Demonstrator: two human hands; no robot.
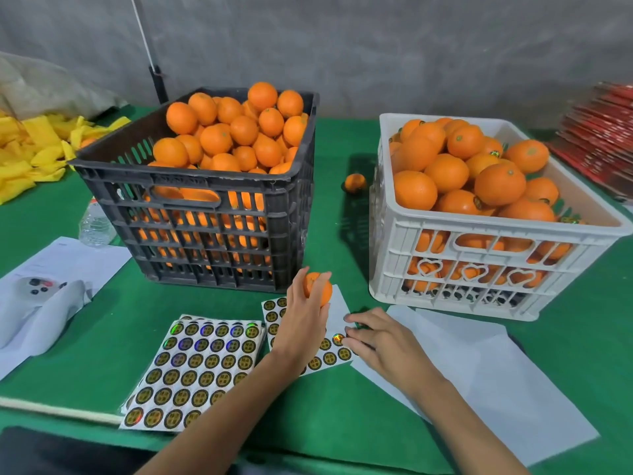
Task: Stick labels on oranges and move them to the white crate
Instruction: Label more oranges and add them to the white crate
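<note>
My left hand (303, 325) grips a small orange (317, 289) above a partly used label sheet (339, 354). My right hand (378, 341) rests on that sheet, its fingertips at a round shiny label (338, 339); whether they pinch it I cannot tell. A full sheet of round gold labels (198, 368) lies to the left. A black crate (212, 214) heaped with oranges stands behind my left hand. The white crate (479, 255) on the right holds many oranges, some with labels showing.
A single orange (355, 182) lies on the green table (325, 416) between the crates. White paper sheets (496, 382) lie front right, more papers (51, 269) and a plastic bottle (96, 224) at left. Yellow wrappers (30, 152) pile back left, red boxes (603, 138) back right.
</note>
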